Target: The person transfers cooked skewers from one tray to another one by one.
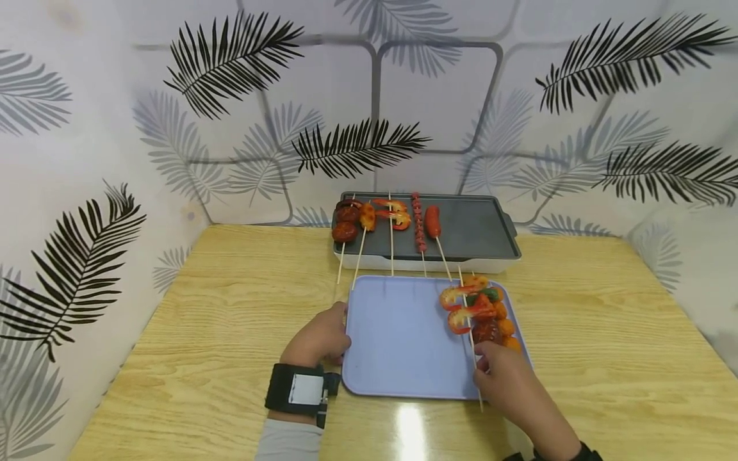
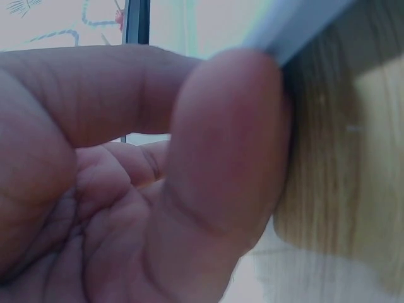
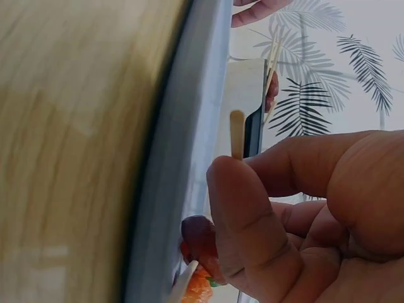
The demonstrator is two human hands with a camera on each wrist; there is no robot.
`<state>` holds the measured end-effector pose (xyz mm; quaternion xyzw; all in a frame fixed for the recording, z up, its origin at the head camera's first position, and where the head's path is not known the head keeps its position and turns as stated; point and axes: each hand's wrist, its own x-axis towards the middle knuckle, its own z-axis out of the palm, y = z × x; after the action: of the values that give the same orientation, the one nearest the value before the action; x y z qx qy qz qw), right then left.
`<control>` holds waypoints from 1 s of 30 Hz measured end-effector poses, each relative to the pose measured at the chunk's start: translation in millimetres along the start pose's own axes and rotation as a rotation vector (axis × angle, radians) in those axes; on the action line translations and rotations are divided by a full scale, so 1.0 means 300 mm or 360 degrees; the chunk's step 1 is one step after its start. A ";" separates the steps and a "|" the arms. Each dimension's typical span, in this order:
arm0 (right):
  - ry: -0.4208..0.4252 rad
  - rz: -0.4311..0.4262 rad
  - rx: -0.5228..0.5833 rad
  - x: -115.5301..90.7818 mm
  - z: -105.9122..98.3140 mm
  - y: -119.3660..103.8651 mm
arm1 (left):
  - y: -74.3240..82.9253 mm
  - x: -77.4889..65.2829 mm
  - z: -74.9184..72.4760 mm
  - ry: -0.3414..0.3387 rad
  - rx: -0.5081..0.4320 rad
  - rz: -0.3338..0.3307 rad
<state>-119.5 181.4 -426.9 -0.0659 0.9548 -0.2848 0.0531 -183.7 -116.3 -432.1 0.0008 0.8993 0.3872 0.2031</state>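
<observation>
Along the left rim of a pale blue tray point(image 1: 403, 358), my left hand point(image 1: 319, 336) grips the edge. In the left wrist view the thumb point(image 2: 224, 151) presses against the tray's side, though the exact contact is partly hidden. My right hand point(image 1: 507, 378) pinches the bare lower stick of a shrimp skewer point(image 1: 461, 317) between thumb and finger, above the tray's right part. The stick's end point(image 3: 237, 132) pokes out past the fingertips in the right wrist view. Beside this skewer, other skewers with orange balls point(image 1: 506, 328) and a dark red-brown piece point(image 1: 485, 331) lie on the tray's right side.
Behind the tray stands a grey grill pan point(image 1: 473, 224) with a white base. Several skewers lie on its left and middle, including a sausage point(image 1: 432, 221) and another shrimp skewer point(image 1: 398, 218); their sticks overhang the front. A leaf-patterned wall covering point(image 1: 415, 96) borders the wooden table point(image 1: 230, 307).
</observation>
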 end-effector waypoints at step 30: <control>0.0031 0.0054 -0.0095 0.006 -0.034 -0.018 | 0.008 -0.006 -0.002 -0.0002 -0.0008 0.0012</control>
<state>-122.3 182.0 -415.6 -0.0484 0.9644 -0.2558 0.0466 -182.7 -115.4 -429.4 0.0041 0.8982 0.3902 0.2023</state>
